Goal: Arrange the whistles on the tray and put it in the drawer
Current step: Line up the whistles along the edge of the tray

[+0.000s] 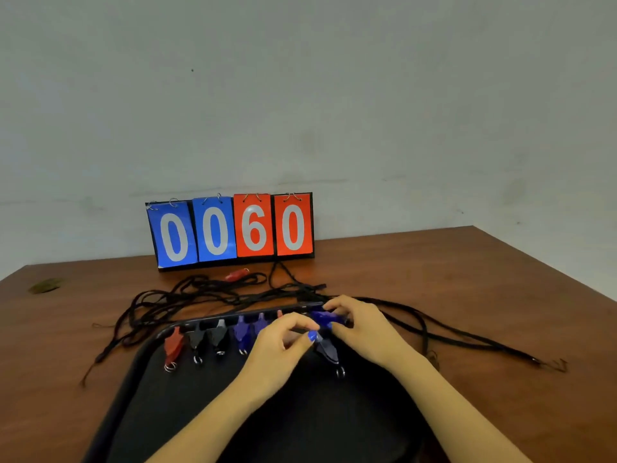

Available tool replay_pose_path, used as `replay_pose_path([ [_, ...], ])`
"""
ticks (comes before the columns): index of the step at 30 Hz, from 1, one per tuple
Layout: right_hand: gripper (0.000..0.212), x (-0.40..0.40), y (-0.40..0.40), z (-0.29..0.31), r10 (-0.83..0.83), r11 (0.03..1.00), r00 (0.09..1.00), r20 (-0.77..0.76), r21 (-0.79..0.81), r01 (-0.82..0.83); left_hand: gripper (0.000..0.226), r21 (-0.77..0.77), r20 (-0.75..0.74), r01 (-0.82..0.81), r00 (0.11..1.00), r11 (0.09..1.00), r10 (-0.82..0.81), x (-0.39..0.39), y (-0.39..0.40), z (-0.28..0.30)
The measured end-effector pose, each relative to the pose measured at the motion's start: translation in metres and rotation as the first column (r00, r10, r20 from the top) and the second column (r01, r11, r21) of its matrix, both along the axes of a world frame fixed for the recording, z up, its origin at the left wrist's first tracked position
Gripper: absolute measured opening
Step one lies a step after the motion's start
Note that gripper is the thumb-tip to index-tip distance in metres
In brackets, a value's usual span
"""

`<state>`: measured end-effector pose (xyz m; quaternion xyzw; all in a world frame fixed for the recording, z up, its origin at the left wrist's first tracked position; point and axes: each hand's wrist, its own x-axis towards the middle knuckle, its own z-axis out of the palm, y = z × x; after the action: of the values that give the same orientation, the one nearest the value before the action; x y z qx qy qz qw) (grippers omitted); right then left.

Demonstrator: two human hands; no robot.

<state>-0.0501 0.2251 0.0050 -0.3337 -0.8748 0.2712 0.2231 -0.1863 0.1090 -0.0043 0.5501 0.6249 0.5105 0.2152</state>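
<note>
Brown bench (434, 279): carries my black tray (160, 389), scoreboard (230, 228) behind.
Whistles: row along the tray's far edge; red whistle (173, 345) leftmost, cords (187, 295) trailing over the bench.
Right hand (364, 325): fingers curled around a blue whistle (325, 318).
Left hand (280, 345): fingers curled; grip unclear.

Dim, even light; soft blur, wide-angle bending at edges.

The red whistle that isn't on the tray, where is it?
The loose red whistle lies on the table among black cords, just before the scoreboard, beyond the tray.
</note>
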Motion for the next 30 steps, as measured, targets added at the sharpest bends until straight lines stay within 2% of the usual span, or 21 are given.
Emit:
replay_pose_path([
  [3,0.032,0.0,-0.001,-0.002,0.031,0.995,0.995,0.09,0.087,-0.038,0.021,0.039,-0.081,-0.016,0.996,0.999,0.019,0.005,-0.001,-0.001],
  [6,0.03,0.0,0.0,-0.002,0.04,0.994,0.995,0.088,0.101,-0.048,0.029,0.103,-0.162,-0.027,0.986,0.994,0.043,0.008,-0.002,0.002],
  [12,0.03,-0.002,0.001,-0.004,0.056,0.991,0.993,0.102,0.116,-0.067,0.04,0.122,-0.274,-0.053,0.958,0.991,0.085,0.008,-0.003,0.001],
  [16,0.035,-0.002,0.002,-0.006,0.023,0.99,0.993,0.12,0.136,-0.039,0.023,0.171,-0.561,-0.093,0.809,0.981,0.174,0.001,-0.005,-0.006],
  [22,0.035,-0.003,0.0,-0.006,-0.001,0.989,0.991,0.131,0.147,-0.018,0.028,0.1,-0.816,-0.027,0.57,0.995,0.097,0.01,-0.009,-0.007],
  [26,0.037,-0.004,0.001,-0.006,-0.008,0.989,0.99,0.14,0.149,-0.013,0.034,0.067,-0.853,-0.031,0.516,0.997,0.073,0.012,-0.01,-0.008],
  [30,0.036,-0.004,0.002,-0.006,-0.011,0.989,0.992,0.127,0.149,-0.008,0.034,0.083,-0.859,-0.047,0.504,0.995,0.095,0.01,-0.01,-0.006],
])
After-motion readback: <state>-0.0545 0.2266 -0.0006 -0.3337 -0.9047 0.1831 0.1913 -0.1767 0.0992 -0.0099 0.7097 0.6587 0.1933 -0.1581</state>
